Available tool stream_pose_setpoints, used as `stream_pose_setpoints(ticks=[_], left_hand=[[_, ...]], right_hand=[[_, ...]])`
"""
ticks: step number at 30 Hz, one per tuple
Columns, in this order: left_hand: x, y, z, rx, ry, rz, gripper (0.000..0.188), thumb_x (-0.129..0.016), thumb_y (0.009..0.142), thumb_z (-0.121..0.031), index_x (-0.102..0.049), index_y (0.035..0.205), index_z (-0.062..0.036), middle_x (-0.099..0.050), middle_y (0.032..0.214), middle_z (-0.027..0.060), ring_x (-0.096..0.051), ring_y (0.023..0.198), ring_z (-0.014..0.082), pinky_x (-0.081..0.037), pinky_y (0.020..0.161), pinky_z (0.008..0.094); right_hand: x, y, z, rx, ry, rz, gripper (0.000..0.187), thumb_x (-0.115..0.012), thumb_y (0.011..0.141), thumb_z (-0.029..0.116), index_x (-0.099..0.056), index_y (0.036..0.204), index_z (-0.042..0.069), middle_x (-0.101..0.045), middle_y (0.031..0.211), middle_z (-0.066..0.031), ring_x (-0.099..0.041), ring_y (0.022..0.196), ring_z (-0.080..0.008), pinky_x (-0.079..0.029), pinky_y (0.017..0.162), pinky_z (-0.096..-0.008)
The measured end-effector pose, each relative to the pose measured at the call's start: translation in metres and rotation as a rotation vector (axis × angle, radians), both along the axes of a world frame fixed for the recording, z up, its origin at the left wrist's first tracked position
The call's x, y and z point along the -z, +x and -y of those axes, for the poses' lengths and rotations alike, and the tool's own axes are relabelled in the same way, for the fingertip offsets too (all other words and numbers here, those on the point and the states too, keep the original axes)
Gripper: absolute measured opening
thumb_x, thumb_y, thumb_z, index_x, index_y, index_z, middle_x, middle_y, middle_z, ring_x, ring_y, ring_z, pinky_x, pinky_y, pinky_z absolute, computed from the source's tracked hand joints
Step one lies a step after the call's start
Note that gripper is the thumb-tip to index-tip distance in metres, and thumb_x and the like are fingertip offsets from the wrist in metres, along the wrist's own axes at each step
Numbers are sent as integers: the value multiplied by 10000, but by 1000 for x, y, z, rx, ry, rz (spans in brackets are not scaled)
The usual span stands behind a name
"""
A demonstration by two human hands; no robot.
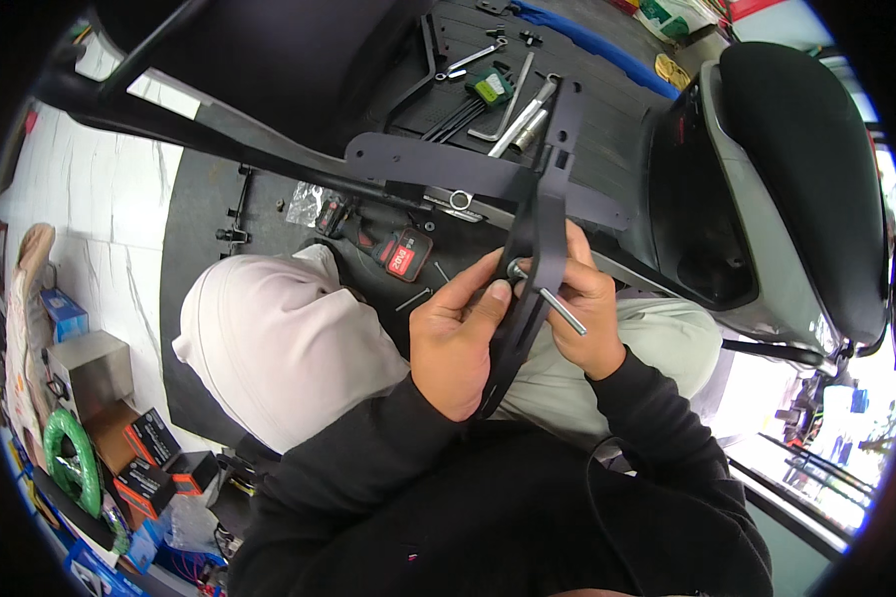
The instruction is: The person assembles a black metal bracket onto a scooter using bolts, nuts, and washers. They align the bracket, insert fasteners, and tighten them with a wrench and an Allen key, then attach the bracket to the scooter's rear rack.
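Pale marbled tiles [119, 189] are bordering a dark mat [197, 214], where a cordless power tool [400, 257] is lying. Above your lap, your left hand [453, 343] and right hand [589, 313] are clamping opposite sides of a black metal bracket [548, 219]; a silver bolt [564, 311] is jutting out beside your right fingers.

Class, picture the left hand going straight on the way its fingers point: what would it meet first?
The left hand would likely meet the dark metal bracket first; its fingertips seem already against it, though exact contact is unclear.
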State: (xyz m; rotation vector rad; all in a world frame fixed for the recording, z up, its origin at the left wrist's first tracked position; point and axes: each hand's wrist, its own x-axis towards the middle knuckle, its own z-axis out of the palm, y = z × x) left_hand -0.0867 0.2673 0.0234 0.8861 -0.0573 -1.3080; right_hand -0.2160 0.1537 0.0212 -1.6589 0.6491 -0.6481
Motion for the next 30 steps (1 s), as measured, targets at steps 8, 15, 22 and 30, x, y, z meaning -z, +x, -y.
stream_pose_setpoints(ticks=[8,15,22,30], left_hand=[[1,0,3,-48,-4,-22,378,-606,1059,-15,-606,1433,41,-748,1143,86,-683,982,92,-543,879,236],[-1,2,5,-49,-5,-43,365,-608,1063,-26,-624,1425,19,-750,1119,71,-670,947,77,-535,821,228],[0,3,6,-47,5,-26,370,-620,1057,-37,-623,1420,36,-740,1139,70,-664,948,83,-522,834,239],[4,5,4,-43,-15,-32,390,-623,1057,-61,-606,1427,63,-736,1235,105,-700,1054,124,-544,953,263]], right_hand=[[1,5,5,17,-190,-90,273,-785,831,-31,-733,1097,4,-589,1372,-161,-631,1175,-251,-519,964,-349],[5,9,3,77,-275,-68,255,-784,833,-38,-719,1075,10,-599,1337,-160,-648,1114,-233,-541,905,-337],[3,1,4,-4,-133,-133,225,-731,891,-61,-703,1104,2,-578,1361,-147,-660,1068,-200,-562,840,-306],[10,4,-2,84,26,60,239,-743,899,-28,-682,1130,-18,-557,1381,-152,-668,1054,-183,-585,847,-312]])
